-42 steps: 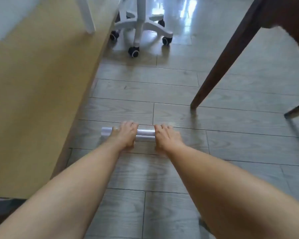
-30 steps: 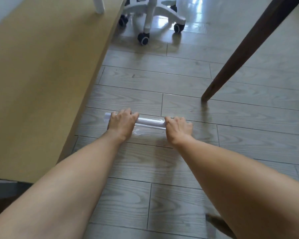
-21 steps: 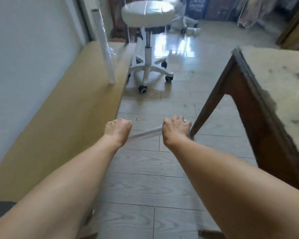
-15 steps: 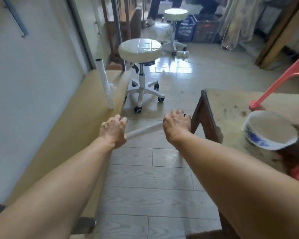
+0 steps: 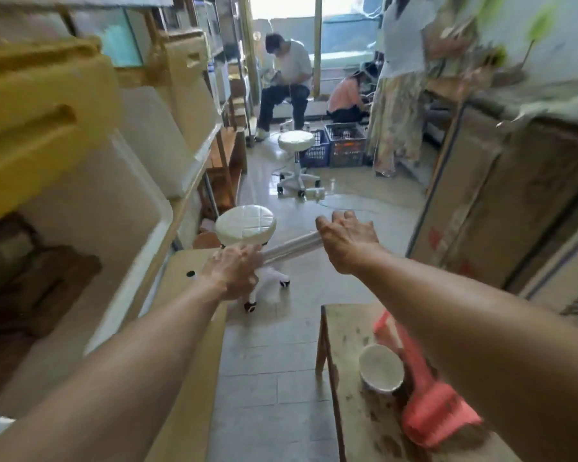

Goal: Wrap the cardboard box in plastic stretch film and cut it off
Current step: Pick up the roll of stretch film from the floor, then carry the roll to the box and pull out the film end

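I hold a roll of clear stretch film (image 5: pixel 292 249) level in front of me with both arms stretched out. My left hand (image 5: pixel 232 273) grips its left end and my right hand (image 5: pixel 346 243) grips its right end, which sits a little higher. The long flat cardboard box (image 5: pixel 187 355) lies below my left arm, along the wall, with a small black hole near its far end. The frame is blurred by motion.
A white wheeled stool (image 5: pixel 246 226) stands just beyond the roll, a second stool (image 5: pixel 296 141) farther off. A wooden table (image 5: pixel 351 378) at lower right carries a white bowl (image 5: pixel 381 368) and a pink plastic item (image 5: pixel 427 405). Foam boxes (image 5: pixel 80 181) fill shelves on the left. Two people sit at the back.
Both hands lifted the roll from the floor up to about chest height. The view tilted up from the floor to the room ahead.
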{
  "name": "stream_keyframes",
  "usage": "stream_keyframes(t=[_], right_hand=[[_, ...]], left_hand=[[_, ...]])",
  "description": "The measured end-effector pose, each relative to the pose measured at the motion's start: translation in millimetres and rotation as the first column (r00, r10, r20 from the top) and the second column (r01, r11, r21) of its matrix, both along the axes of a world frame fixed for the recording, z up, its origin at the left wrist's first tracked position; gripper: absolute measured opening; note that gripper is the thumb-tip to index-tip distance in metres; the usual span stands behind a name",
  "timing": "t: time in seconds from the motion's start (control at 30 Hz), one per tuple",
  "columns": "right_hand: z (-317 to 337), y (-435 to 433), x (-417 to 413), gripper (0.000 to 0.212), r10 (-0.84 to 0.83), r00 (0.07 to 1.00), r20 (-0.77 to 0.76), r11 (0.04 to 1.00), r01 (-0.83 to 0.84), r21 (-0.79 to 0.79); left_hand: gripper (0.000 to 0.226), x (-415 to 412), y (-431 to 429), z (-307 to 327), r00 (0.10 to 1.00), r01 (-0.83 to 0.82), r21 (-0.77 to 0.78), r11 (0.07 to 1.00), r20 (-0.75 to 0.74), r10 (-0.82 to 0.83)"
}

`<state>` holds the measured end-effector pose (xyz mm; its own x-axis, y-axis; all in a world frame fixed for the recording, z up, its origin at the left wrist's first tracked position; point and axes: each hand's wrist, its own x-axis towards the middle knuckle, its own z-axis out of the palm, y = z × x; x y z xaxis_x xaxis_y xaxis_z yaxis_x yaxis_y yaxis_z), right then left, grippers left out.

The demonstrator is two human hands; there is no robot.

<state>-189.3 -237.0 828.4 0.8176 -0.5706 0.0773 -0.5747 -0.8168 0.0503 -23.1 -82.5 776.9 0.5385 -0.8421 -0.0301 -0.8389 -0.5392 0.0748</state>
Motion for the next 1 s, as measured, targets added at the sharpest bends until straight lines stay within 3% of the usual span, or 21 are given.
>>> stream_keyframes(t=[0.17,0.27,0.5,0.57,0.67,0.83,1.0], right_hand=[[132,6,-46,0.046,0.004,0.999,0.051,1.0,-0.005,0.007],[193,23,-78,0.048,0.04,0.995,0.088,0.999,-0.04,-0.003],[293,42,-152,0.056,0.087,0.986,0.144,0.996,-0.09,0.013],[308,37,-174,0.056,0.105,0.978,0.182,0.994,-0.109,0.017],[328,26,-206,0.049,0.134,0.956,0.262,0.99,-0.139,-0.001],[342,13,-259,0.045,0.197,0.916,0.349,0.98,-0.186,-0.066],[338,-3,-305,0.036,0.3,0.883,0.361,0.952,-0.3,-0.058]], left_hand=[[0.035,-30,-4,138,0.997,0.077,-0.004,0.997,-0.022,-0.077],[0.04,-47,15,210,0.993,0.12,-0.025,0.993,-0.014,-0.12],[0.037,-107,44,336,0.97,0.243,-0.097,0.965,-0.003,-0.244],[0.04,-126,50,360,0.967,0.25,-0.13,0.96,-0.017,-0.254],[0.042,-155,59,382,0.955,0.224,-0.197,0.955,-0.153,-0.256],[0.039,-211,63,392,0.919,0.185,-0.176,0.967,-0.317,-0.234],[0.018,-268,50,387,0.887,0.138,-0.116,0.984,-0.427,-0.175]])
